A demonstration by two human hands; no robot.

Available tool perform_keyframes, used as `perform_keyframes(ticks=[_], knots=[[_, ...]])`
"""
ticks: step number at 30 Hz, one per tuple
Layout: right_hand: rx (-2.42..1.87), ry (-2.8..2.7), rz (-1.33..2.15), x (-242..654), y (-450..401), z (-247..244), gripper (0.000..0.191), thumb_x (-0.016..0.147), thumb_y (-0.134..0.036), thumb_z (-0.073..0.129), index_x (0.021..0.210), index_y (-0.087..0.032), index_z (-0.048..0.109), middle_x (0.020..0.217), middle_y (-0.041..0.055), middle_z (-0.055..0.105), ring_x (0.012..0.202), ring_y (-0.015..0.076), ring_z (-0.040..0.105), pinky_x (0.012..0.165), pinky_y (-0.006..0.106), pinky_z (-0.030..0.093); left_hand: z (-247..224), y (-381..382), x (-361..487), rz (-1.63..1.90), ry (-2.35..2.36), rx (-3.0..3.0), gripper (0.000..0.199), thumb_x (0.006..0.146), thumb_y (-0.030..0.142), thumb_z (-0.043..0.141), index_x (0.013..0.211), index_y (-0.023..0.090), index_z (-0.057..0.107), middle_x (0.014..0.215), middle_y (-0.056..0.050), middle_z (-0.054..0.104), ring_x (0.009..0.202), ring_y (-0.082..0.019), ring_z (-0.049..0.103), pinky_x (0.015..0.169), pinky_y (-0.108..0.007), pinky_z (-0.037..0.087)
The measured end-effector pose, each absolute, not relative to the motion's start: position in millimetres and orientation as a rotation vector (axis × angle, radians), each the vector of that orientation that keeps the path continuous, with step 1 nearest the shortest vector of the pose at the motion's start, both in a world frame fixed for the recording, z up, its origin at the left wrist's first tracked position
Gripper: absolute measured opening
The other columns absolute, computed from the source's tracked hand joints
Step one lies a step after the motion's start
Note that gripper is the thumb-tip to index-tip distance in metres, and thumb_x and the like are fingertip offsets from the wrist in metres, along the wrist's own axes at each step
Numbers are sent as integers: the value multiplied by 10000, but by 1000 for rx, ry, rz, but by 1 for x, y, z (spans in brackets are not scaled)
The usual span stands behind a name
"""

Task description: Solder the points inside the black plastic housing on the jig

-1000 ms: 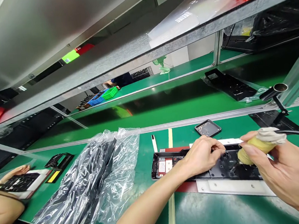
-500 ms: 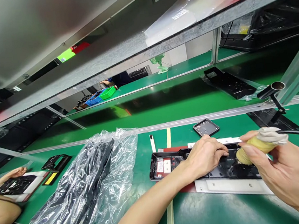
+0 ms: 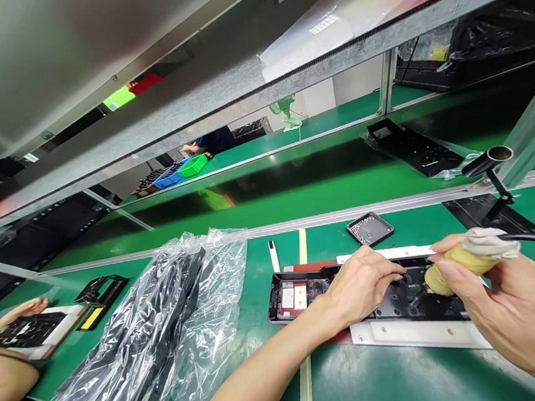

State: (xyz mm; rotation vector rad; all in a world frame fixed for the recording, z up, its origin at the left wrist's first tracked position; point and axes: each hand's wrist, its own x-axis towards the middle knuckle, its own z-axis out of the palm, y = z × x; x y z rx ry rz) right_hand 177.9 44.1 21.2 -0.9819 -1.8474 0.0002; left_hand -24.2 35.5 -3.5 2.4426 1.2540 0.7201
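Though partly beneath left hand [image 3: 358, 283], black casing [image 3: 393, 305] visible

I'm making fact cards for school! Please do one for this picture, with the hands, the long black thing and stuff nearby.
Left hand: over the black casing
Right hand: gripping a yellow-wrapped tool
Casing: open side up, white strip along its near side
Small tray: beyond the casing, holding tiny pieces
Plastic-wrapped pile: left of the casing

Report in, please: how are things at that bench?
Right hand gripping yellow-wrapped tool. Left hand at black housing. Housing lying partly between white strips; both hands hide part of it.
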Motion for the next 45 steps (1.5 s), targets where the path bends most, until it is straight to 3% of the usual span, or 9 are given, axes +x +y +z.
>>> perform_keyframes(ticks=[7, 16, 24, 30, 39, 45], knots=[[-962, -1860, -22, 179, 44, 22, 310, 984, -462, 524, 943, -187, 662, 731, 36, 704, 473, 134, 573, 488, 302, 445, -11, 31, -25, 649, 1281, 2639, 278, 1024, 155, 506, 1226, 175, 695, 1046, -73, 728, 963, -209, 609, 851, -349, 531], [-939, -1858, -37, 178, 43, 26, 346, 995, -482, 502, 916, -180, 653, 726, 49, 698, 477, 138, 564, 501, 307, 446, -2, 34, -29, 711, 1339, 2548, 261, 1032, 205, 531, 1228, 197, 703, 1067, -48, 744, 966, -195, 606, 901, -337, 515], [-904, -1844, -62, 176, 45, 23, 341, 1000, -487, 498, 911, -195, 649, 769, 57, 724, 526, 151, 628, 510, 305, 477, 2, 85, -59, 734, 1721, 2315, 218, 1028, 229, 547, 1080, 196, 756, 1102, -44, 764, 1050, -215, 651, 1005, -361, 488], [-879, -1846, -107, 177, 46, 22, 317, 998, -476, 502, 922, -205, 648, 689, 40, 715, 490, 173, 624, 502, 326, 481, -13, 126, -64, 492, 1819, 2272, 185, 1010, 317, 613, 1074, 161, 690, 1101, -62, 705, 1007, -194, 677, 922, -403, 560], [-834, -1814, 31, 184, 44, -2, 137, 925, -335, 650, 1025, -243, 644, 921, 40, 723, 796, 205, 714, 679, 333, 553, -26, 150, -56, 261, 1978, 2297, 308, 996, 365, 635, 1232, 168, 626, 1250, -93, 636, 1090, -227, 649, 935, -446, 564], [-811, -1822, 81, 182, 42, 1, 138, 920, -320, 662, 1035, -245, 649, 939, 37, 710, 733, 168, 702, 604, 302, 536, -31, 152, -48, 258, 1958, 2290, 315, 992, 366, 639, 1237, 168, 626, 1273, -99, 627, 1125, -239, 637, 965, -465, 550]])
